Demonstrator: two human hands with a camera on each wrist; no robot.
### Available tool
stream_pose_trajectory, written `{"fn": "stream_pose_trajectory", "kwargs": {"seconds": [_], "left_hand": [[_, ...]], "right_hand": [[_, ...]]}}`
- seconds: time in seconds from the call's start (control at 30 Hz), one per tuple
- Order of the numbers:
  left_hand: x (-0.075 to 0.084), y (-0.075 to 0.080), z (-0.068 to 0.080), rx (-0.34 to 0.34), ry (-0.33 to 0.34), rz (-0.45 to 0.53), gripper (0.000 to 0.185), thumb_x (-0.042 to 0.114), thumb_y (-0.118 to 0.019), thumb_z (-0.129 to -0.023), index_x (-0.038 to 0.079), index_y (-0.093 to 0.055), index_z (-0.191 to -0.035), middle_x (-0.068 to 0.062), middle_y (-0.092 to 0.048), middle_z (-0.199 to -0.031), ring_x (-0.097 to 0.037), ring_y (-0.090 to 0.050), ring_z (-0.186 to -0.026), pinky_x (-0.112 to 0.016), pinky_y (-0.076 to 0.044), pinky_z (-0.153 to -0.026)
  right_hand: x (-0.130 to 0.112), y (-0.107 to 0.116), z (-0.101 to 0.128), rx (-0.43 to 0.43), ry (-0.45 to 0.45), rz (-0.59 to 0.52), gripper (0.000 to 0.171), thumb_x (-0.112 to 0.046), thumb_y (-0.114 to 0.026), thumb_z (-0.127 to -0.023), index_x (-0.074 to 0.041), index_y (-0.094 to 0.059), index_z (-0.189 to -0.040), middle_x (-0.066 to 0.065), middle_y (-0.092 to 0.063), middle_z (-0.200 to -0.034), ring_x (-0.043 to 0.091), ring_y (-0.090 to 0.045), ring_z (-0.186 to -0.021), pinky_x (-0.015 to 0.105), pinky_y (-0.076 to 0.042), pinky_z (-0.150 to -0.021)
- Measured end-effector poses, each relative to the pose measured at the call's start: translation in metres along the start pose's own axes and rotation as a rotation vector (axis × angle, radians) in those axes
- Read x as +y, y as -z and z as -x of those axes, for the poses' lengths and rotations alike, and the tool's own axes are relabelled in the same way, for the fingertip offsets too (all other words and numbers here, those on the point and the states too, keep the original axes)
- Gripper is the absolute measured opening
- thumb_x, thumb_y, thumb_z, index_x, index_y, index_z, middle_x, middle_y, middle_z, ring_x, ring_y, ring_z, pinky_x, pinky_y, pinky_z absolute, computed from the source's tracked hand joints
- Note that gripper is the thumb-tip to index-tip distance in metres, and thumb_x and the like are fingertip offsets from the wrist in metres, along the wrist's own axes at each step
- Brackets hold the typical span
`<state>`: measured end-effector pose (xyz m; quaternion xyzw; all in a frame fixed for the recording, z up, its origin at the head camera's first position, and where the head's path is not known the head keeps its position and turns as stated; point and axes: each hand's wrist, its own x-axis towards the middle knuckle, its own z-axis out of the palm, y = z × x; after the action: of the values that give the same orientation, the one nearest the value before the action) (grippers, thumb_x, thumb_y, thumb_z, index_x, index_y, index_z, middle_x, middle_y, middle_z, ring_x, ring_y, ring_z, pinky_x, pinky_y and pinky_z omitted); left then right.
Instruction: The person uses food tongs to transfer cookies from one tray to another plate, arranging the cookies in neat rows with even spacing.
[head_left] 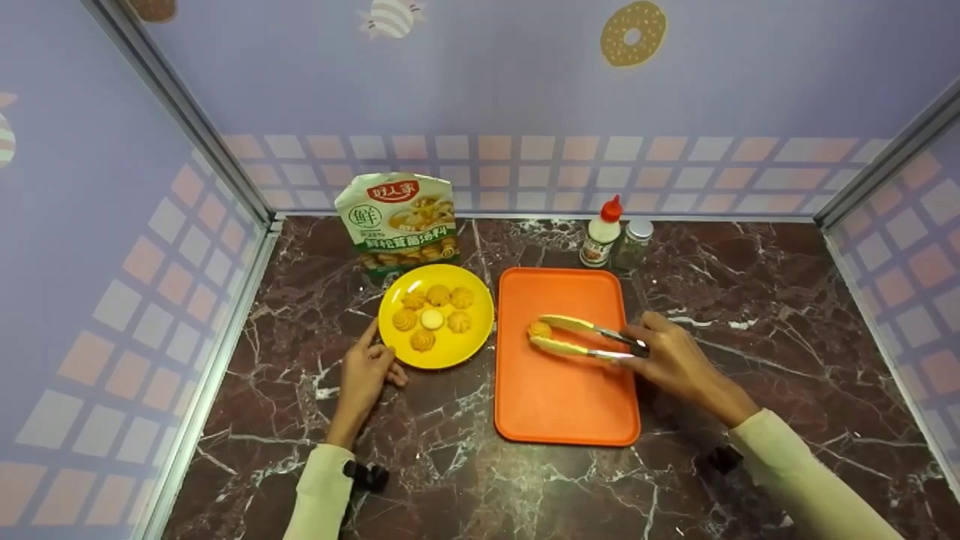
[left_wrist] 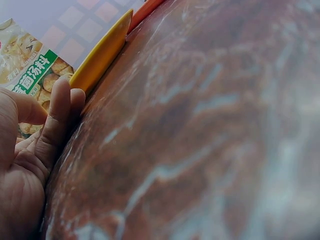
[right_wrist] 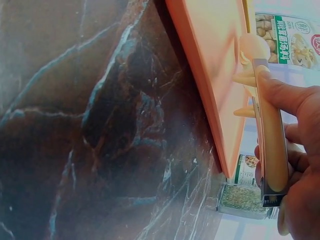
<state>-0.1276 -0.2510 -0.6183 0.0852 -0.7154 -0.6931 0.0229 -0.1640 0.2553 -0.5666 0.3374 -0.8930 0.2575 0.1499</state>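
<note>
My right hand (head_left: pixel 667 356) grips yellow-tipped metal tongs (head_left: pixel 574 349) over the orange tray (head_left: pixel 562 405). Between the tong tips sits a swirled golden cookie (head_left: pixel 539 330); whether it touches the tray I cannot tell. In the right wrist view, thumb and fingers close around the tongs (right_wrist: pixel 272 135). My left hand (head_left: pixel 365 375) rests at the left rim of a yellow plate (head_left: pixel 469 346), fingertips touching its edge, as the left wrist view also shows. On the plate, several swirled cookies (head_left: pixel 423 340) ring a pale round piece (head_left: pixel 432 319).
Behind the plate stands a green-and-white food pouch (head_left: pixel 397 221). A red-capped squeeze bottle (head_left: pixel 601 232) and a silver-lidded glass jar (head_left: pixel 634 244) stand behind the tray. Patterned panels (head_left: pixel 525 90) enclose the dark marbled tabletop (head_left: pixel 450 480) at the back and sides.
</note>
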Motion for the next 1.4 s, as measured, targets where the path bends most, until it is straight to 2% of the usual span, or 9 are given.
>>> {"fn": "stream_pose_trajectory", "kwargs": {"seconds": [0.3,0.57,0.83,1.03,1.4], "left_hand": [[0.0,-0.001,0.0,0.007,-0.013,-0.004,0.071,-0.006,-0.056,-0.106,-0.001,-0.031,-0.172,-0.019,-0.068,-0.072,-0.02,-0.071,-0.053,-0.034,-0.066,-0.051],[0.001,-0.001,-0.001,0.009,-0.007,0.002,0.071,-0.006,-0.056,-0.106,-0.001,-0.03,-0.172,-0.018,-0.066,-0.07,-0.021,-0.071,-0.053,-0.034,-0.066,-0.051],[0.001,-0.001,0.0,0.011,-0.009,0.003,0.071,-0.005,-0.056,-0.106,-0.001,-0.03,-0.172,-0.016,-0.065,-0.07,-0.02,-0.071,-0.053,-0.034,-0.066,-0.052],[0.0,-0.001,0.0,0.006,-0.02,-0.004,0.071,-0.005,-0.056,-0.106,-0.002,-0.029,-0.172,-0.016,-0.065,-0.069,-0.022,-0.072,-0.053,-0.035,-0.066,-0.052],[0.001,-0.001,0.001,0.006,-0.022,-0.005,0.071,-0.005,-0.058,-0.106,0.0,-0.031,-0.172,-0.019,-0.066,-0.071,-0.022,-0.072,-0.054,-0.035,-0.067,-0.052]], "right_hand": [[-0.002,0.002,-0.006,0.022,0.037,0.026,0.041,-0.012,-0.103,-0.073,0.001,-0.082,-0.105,0.01,-0.059,-0.09,0.018,-0.052,-0.076,0.034,-0.047,-0.058],[-0.004,0.003,-0.012,0.015,0.05,0.028,0.041,-0.017,-0.103,-0.073,-0.001,-0.082,-0.104,0.005,-0.051,-0.087,0.014,-0.044,-0.074,0.028,-0.039,-0.058],[-0.007,0.001,-0.018,0.035,0.088,0.018,0.04,-0.017,-0.104,-0.073,-0.001,-0.082,-0.102,0.005,-0.053,-0.087,0.016,-0.046,-0.074,0.028,-0.042,-0.057],[-0.011,-0.002,-0.023,0.019,0.093,0.015,0.039,-0.018,-0.103,-0.074,-0.003,-0.081,-0.102,0.003,-0.051,-0.087,0.016,-0.045,-0.074,0.029,-0.04,-0.058],[-0.018,-0.005,-0.034,0.009,0.117,0.001,0.038,-0.018,-0.102,-0.076,-0.004,-0.081,-0.103,0.005,-0.054,-0.09,0.019,-0.051,-0.075,0.035,-0.051,-0.059]]}}
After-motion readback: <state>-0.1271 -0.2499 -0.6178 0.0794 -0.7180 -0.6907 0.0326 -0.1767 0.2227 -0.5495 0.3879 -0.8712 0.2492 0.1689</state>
